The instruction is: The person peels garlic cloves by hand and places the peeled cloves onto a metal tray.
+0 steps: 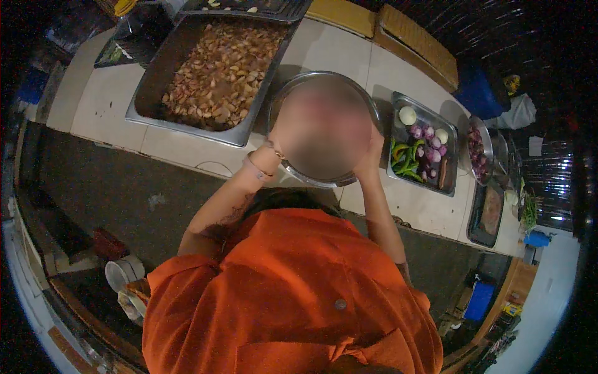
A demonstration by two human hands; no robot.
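A round metal bowl stands on the tiled counter in front of me. My left hand is at its left side, with bracelets on the wrist. On the opposite side, my right hand is by the rim. A blurred patch covers the bowl's inside and most of my fingers, so what they hold or touch is hidden. To the left is a deep metal tray of what look like garlic cloves in liquid. A smaller metal tray at right carries purple onions, pale round onions and green chillies.
Further right are a metal bowl of dark red pieces and a dark tray with something pinkish. Yellowish boxes line the counter's back, beside a blue container. A dark jar stands at the far left.
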